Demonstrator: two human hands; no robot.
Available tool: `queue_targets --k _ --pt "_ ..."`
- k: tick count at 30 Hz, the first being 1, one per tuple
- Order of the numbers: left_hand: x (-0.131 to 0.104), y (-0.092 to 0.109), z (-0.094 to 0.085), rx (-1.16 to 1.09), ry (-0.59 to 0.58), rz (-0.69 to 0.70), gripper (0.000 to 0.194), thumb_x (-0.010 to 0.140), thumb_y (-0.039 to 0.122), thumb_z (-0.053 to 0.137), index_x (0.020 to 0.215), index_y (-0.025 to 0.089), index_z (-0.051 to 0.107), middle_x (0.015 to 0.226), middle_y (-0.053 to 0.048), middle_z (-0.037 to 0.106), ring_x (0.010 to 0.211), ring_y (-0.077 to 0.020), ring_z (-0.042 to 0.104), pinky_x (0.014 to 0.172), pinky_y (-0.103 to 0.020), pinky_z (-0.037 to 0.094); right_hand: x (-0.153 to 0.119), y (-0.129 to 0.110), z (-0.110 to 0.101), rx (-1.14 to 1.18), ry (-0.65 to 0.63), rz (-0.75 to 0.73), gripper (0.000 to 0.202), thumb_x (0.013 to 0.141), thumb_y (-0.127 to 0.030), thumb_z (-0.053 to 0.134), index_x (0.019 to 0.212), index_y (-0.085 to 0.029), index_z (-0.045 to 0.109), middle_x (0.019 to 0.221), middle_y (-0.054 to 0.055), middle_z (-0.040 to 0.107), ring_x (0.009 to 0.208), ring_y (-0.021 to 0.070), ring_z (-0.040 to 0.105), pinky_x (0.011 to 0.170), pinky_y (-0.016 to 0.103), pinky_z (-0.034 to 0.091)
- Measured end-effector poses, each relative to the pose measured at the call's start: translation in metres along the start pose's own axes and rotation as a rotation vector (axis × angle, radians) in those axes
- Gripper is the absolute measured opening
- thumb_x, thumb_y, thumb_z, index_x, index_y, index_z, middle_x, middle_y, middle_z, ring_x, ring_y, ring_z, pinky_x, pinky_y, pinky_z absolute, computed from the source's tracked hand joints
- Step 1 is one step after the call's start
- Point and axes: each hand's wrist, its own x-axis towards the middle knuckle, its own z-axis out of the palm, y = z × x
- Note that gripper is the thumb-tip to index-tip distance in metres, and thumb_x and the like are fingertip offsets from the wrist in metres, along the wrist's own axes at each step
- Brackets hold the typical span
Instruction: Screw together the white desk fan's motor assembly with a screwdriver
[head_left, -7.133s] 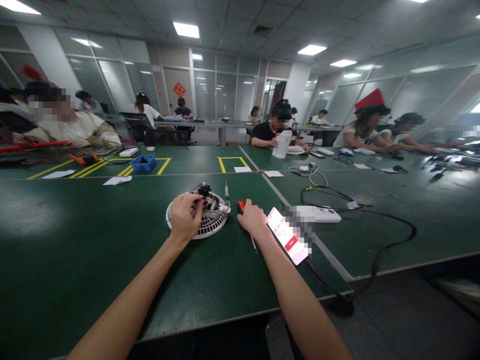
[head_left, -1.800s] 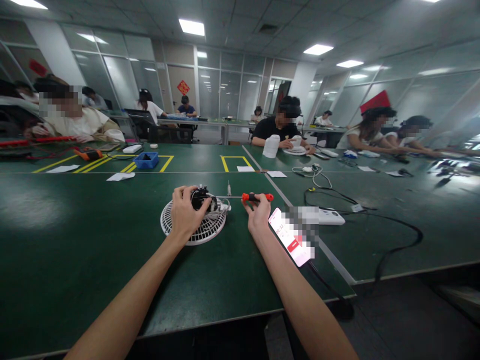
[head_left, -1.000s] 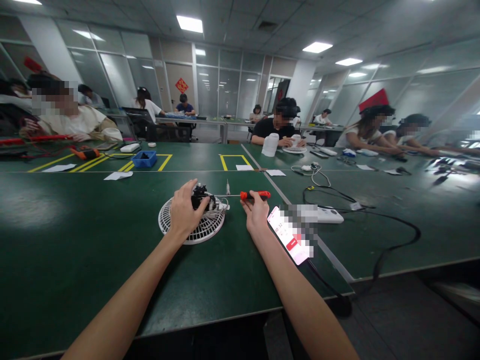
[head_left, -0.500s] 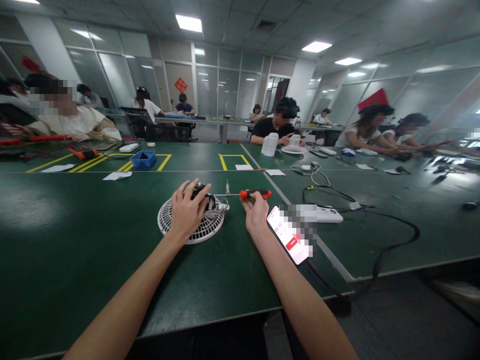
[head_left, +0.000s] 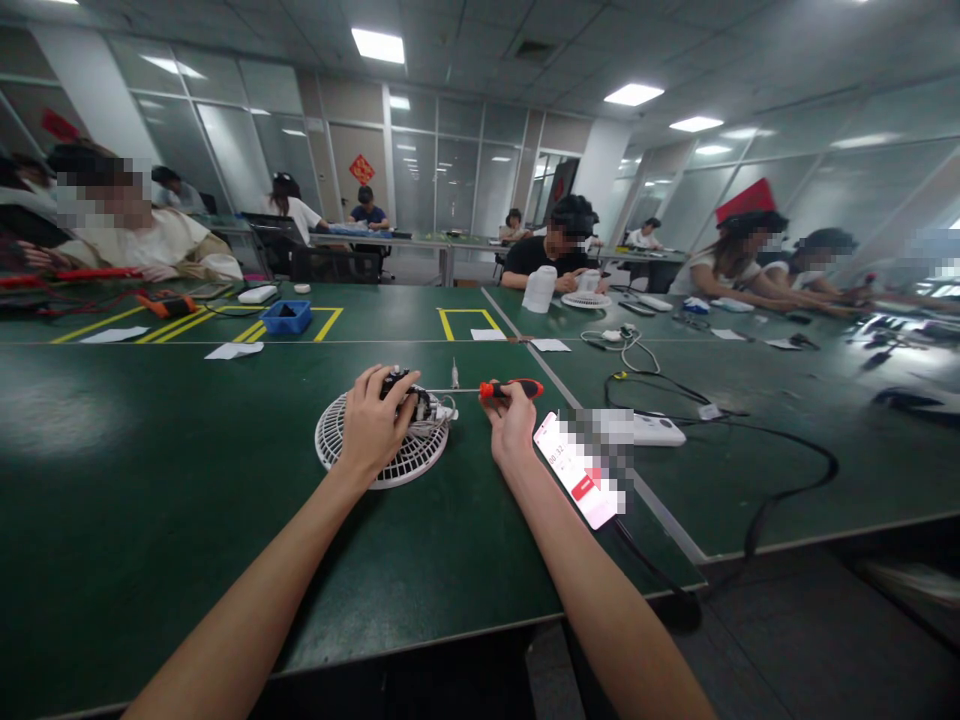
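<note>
A round white fan grille (head_left: 409, 462) lies on the green table, with a black motor part (head_left: 395, 380) and pale wires (head_left: 433, 425) on top. My left hand (head_left: 377, 420) is wrapped round the motor part from the left. Right of it, my right hand (head_left: 513, 425) has its fingers closed on a red and black screwdriver (head_left: 517, 388). The screwdriver's shaft points left and its tip end reaches the motor part; the exact contact is too small to tell. A thin small item (head_left: 454, 374) is just behind the shaft.
Beside my right forearm lies a lit phone (head_left: 574, 470), then a white power strip (head_left: 652, 429) with black cables. A blue bin (head_left: 286, 318) and paper pieces are farther back. People sit around the tables.
My left fingers have shifted very slightly on the motor part. My right hand and the screwdriver look nearly the same. At the far left, a person's arm has moved.
</note>
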Motion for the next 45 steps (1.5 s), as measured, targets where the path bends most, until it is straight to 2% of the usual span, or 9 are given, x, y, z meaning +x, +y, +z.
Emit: queue_targets --k 6,8,14,17,21,28,31,36,45 --pt "0.0003 0.0012 -0.0005 0.004 0.013 -0.003 0.037 0.101 0.035 0.053 0.133 0.023 0.068 0.134 -0.017 0.062 0.131 -0.0346 0.054 0.102 -0.054 0.053 -0.0022 0.0050 0.0022 -0.121 0.033 -0.075 0.040 0.069 -0.035 0.086 0.085 -0.024 0.051 0.060 -0.007 0.064 0.051 0.0107 0.059 0.047 0.019 0.049" --pt "0.0005 0.0017 -0.0007 0.000 0.016 -0.005 0.037 0.101 0.035 0.053 0.133 0.023 0.068 0.134 -0.017 0.061 0.130 -0.0345 0.054 0.102 -0.054 0.053 -0.0017 0.0052 0.0009 -0.112 0.017 -0.069 0.042 0.068 -0.038 0.086 0.085 -0.024 0.051 0.063 -0.008 0.063 0.054 0.0115 0.061 0.048 0.020 0.050" --pt "0.0003 0.0020 -0.0013 -0.004 0.015 -0.017 0.037 0.101 0.036 0.053 0.133 0.023 0.067 0.134 -0.017 0.060 0.128 -0.0337 0.054 0.101 -0.052 0.052 0.0004 0.0007 -0.0014 0.000 -0.034 -0.032 0.022 0.070 -0.023 0.071 0.081 -0.023 0.053 0.070 -0.007 0.065 0.067 0.0125 0.067 0.068 0.027 0.062" --pt "0.0002 0.0021 -0.0020 0.001 0.015 -0.019 0.037 0.101 0.036 0.053 0.133 0.023 0.067 0.134 -0.017 0.060 0.128 -0.0334 0.054 0.101 -0.052 0.052 -0.0012 0.0010 0.0011 -0.054 -0.024 -0.036 0.026 0.069 -0.022 0.076 0.083 -0.022 0.053 0.065 -0.006 0.066 0.063 0.0126 0.067 0.062 0.024 0.060" --pt "0.0003 0.0030 -0.0027 -0.018 0.014 -0.033 0.037 0.101 0.037 0.053 0.133 0.024 0.067 0.135 -0.016 0.059 0.128 -0.0326 0.054 0.102 -0.052 0.052 -0.0037 0.0034 0.0023 -0.116 0.003 -0.060 0.038 0.068 -0.032 0.086 0.086 -0.023 0.054 0.061 -0.007 0.065 0.052 0.0106 0.061 0.048 0.019 0.051" --pt "0.0008 0.0037 -0.0026 -0.072 -0.001 -0.071 0.039 0.100 0.040 0.052 0.135 0.025 0.065 0.137 -0.016 0.057 0.128 -0.0334 0.054 0.106 -0.056 0.050 -0.0042 -0.0006 0.0008 0.003 -0.026 -0.022 0.019 0.070 -0.015 0.069 0.077 -0.022 0.053 0.068 -0.007 0.066 0.066 0.0116 0.067 0.067 0.025 0.062" --pt "0.0007 0.0033 -0.0024 -0.079 0.005 -0.089 0.043 0.100 0.040 0.053 0.138 0.024 0.063 0.136 -0.017 0.057 0.128 -0.0337 0.054 0.106 -0.055 0.051 -0.0046 -0.0007 0.0023 -0.038 -0.018 -0.016 0.021 0.070 -0.017 0.075 0.079 -0.021 0.056 0.066 -0.005 0.068 0.064 0.0122 0.069 0.063 0.023 0.060" --pt "0.0000 0.0028 -0.0013 -0.074 0.005 -0.094 0.046 0.100 0.041 0.052 0.141 0.023 0.060 0.138 -0.018 0.056 0.129 -0.0339 0.054 0.108 -0.055 0.051 -0.0057 0.0021 0.0025 -0.111 0.017 -0.020 0.029 0.069 -0.030 0.084 0.078 -0.020 0.059 0.057 -0.006 0.064 0.049 0.0093 0.057 0.047 0.019 0.049" --pt "0.0005 0.0041 -0.0025 -0.092 0.008 -0.089 0.042 0.100 0.041 0.053 0.138 0.023 0.062 0.143 -0.017 0.057 0.132 -0.0335 0.056 0.110 -0.056 0.051 -0.0059 -0.0007 0.0024 -0.016 -0.032 -0.008 0.017 0.070 -0.019 0.071 0.079 -0.021 0.057 0.065 -0.007 0.066 0.063 0.0123 0.067 0.062 0.024 0.059"
